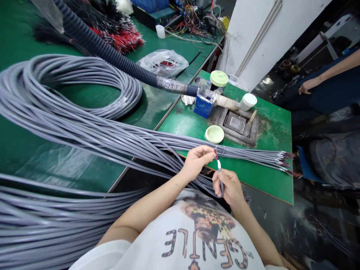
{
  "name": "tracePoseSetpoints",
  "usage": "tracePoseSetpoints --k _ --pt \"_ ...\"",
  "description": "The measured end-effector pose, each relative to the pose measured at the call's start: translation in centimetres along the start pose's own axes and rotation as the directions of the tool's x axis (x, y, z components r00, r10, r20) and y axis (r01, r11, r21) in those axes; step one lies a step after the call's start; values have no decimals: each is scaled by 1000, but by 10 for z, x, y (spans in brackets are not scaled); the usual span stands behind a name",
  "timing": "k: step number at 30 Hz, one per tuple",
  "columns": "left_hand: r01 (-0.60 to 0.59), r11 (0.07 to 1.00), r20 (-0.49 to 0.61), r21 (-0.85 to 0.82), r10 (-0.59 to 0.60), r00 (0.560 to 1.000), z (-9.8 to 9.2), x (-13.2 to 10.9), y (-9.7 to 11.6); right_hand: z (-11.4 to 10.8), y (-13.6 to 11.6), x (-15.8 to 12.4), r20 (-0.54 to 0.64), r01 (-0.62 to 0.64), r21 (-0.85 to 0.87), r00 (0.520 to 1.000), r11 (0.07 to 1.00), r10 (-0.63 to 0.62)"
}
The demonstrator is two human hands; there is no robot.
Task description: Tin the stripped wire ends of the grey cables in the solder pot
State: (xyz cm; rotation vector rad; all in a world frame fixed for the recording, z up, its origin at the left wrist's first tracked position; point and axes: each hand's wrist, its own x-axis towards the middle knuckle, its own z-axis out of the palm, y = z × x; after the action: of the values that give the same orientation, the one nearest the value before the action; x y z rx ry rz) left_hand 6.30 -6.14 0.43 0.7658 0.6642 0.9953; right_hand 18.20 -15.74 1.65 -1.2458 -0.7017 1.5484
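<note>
My right hand (228, 186) is closed round the end of a grey cable (221, 183), just below a white sleeve (219, 164) on it. Thin coloured wires (216, 153) fan out above that sleeve. Thumb and fingers of my left hand (199, 160) pinch these wires. Behind both hands a bundle of grey cables (242, 153) lies across the green board, its stripped ends (285, 159) pointing right. The same cables run left into a large coil (123, 101). More grey cables (56, 217) sag at lower left.
A solder pot (236, 122) is set in the green board (277, 123). Near it are a pale green lid (214, 134), a white cup (248, 101), a blue box (203, 106) and a ribbed hose (118, 62). At right, another person's hand (309, 85) shows.
</note>
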Motion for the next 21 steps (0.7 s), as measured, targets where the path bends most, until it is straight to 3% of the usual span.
tracePoseSetpoints --k 7,12,16,21 --pt "5 997 -34 81 -2 999 3 -2 5 -11 -13 10 86 -15 -75 996 997 22" --pt "13 995 -42 96 -9 999 6 -4 5 -13 -35 25 73 31 -229 997 973 -15" --pt "7 995 -70 100 0 998 8 -3 5 -6 -49 35 16 127 -390 991 912 -131" --pt "8 995 -80 97 0 997 9 1 3 -4 -56 44 13 293 -512 943 808 -334"
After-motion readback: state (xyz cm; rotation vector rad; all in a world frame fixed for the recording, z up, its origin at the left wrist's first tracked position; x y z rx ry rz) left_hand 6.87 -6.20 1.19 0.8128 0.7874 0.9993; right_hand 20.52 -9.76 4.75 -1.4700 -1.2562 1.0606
